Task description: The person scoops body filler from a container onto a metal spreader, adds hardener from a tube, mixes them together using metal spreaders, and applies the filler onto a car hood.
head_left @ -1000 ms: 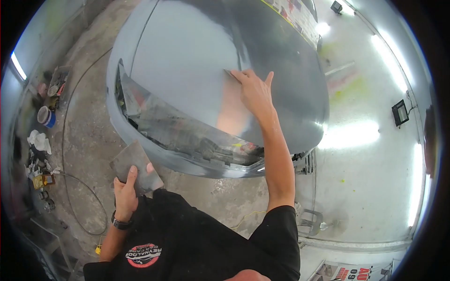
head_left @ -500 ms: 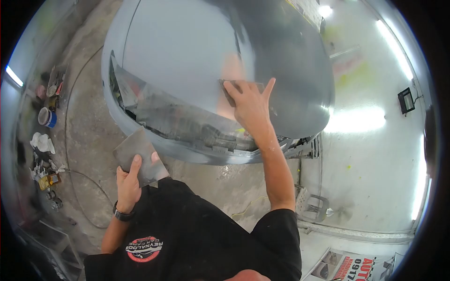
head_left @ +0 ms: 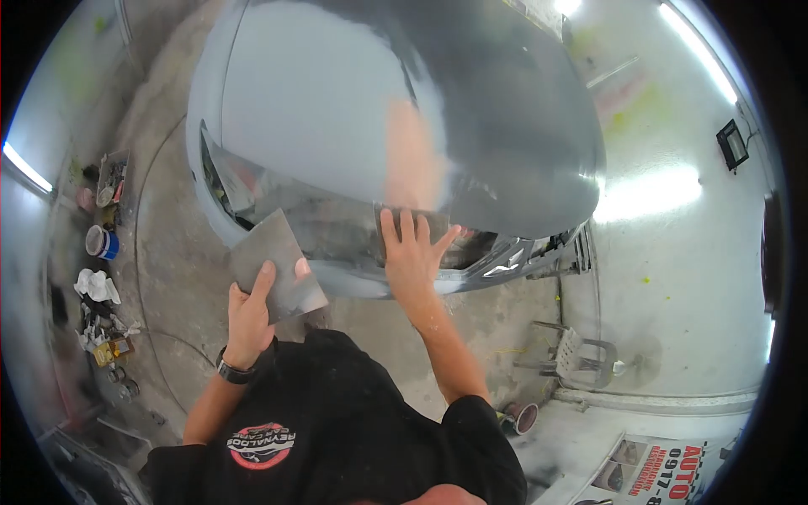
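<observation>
nearest us is our black cotton t-shirt [head_left: 353, 421], with a round red-and-white printed badge [head_left: 261, 446] on the chest. our left hand [head_left: 250, 316], a black-strapped watch [head_left: 235, 369] at its wrist, is clamped on a flat square grey plate [head_left: 268, 251], thumb on the face; a small peach dab [head_left: 302, 267] sits near that plate's right edge.

our right hand [head_left: 411, 261] holds a thin dark rectangular spreader [head_left: 436, 221] at the car's front edge, beside the long cloudy grey headlight [head_left: 328, 219]; its fingers are spread over the top, its thumb hidden. we cannot tell whether the blade touches the car there.

just beyond the spreader, a smooth peach strip of filler [head_left: 412, 160] runs up the bonnet, soft at its borders. the bonnet is matt pale grey [head_left: 303, 93] to the left of it and darker, glossier grey [head_left: 522, 151] to the right.

around the car, we see a stained grey concrete floor [head_left: 189, 219], crossed by a thin dark hose [head_left: 139, 210]. at left stand a blue-and-white tub [head_left: 103, 242] and a crumpled white cloth [head_left: 98, 286]; at right, a grey plastic chair [head_left: 572, 358] near a shiny white wall [head_left: 665, 278], which carries a black-framed floodlight [head_left: 733, 145] and a long white tube light [head_left: 699, 50].
</observation>
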Available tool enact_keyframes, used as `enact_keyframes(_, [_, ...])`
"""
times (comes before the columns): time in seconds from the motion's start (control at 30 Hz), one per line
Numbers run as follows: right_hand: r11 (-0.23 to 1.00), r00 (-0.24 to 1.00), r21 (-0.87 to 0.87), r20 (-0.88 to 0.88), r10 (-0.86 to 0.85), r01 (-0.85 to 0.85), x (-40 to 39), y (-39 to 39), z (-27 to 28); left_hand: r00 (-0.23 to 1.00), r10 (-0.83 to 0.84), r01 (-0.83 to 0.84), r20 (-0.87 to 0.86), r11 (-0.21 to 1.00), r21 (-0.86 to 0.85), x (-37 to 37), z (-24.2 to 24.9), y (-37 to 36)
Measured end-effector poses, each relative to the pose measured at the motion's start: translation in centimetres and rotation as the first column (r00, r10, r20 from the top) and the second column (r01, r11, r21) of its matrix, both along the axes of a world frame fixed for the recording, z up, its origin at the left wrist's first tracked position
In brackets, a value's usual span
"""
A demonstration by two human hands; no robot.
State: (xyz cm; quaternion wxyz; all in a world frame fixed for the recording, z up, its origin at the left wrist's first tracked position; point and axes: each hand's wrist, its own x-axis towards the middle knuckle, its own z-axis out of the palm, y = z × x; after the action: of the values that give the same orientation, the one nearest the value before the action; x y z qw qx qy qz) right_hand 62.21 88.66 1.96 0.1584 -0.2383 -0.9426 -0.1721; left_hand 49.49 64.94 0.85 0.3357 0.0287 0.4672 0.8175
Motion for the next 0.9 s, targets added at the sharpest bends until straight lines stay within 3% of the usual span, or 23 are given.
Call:
enact_keyframes(0.1, [0.992, 0.999, -0.118, -0.029, 0.035, -0.038, 0.9, -1.1, 2.9, 0.996, 0.091, -0.092, 0.011, 0.994, 0.055, -0.7, -0.7, 1.5])
enact_keyframes(0.17, [0.948, 0.971, -0.224, -0.128, 0.202, -0.227, 1.4, -1.8, 5.7, 0.973, 0.077, -0.13, 0.219, 0.963, 0.238, -1.1, 1.2, 2.9])
enact_keyframes(0.2, [0.908, 0.943, -0.271, -0.18, 0.279, -0.32, 1.6, -2.2, 7.0, 0.977, 0.088, -0.134, 0.195, 0.962, 0.238, -1.0, 1.8, 3.5])
enact_keyframes(0.4, [0.87, 0.884, -0.159, -0.108, 0.455, -0.467, 1.9, -4.4, 10.6, 0.99, 0.14, -0.137, 0.006, 0.957, 0.257, -0.1, 4.0, 5.2])
enact_keyframes(0.7, [0.865, 0.866, -0.057, 0.013, 0.5, -0.499, 0.5, -4.0, 10.1, 0.99, 0.089, -0.062, -0.114, 0.974, 0.219, 0.9, 3.9, 5.5])
enact_keyframes(0.8, [0.736, 0.74, -0.252, 0.096, 0.665, -0.628, 0.7, -3.3, 9.6, 0.973, 0.229, -0.231, -0.033, 0.954, -0.191, 0.6, 4.9, 5.1])
enact_keyframes(0.83, [0.711, 0.71, -0.278, 0.123, 0.694, -0.646, 0.8, -3.0, 9.9, 0.967, 0.246, -0.253, -0.07, 0.957, -0.142, 0.2, 4.5, 5.0])
enact_keyframes(0.9, [0.803, 0.808, -0.271, 0.127, 0.576, -0.53, -0.7, 0.7, 10.0, 0.949, 0.284, -0.293, -0.137, 0.955, -0.045, -1.7, 2.1, 3.7])
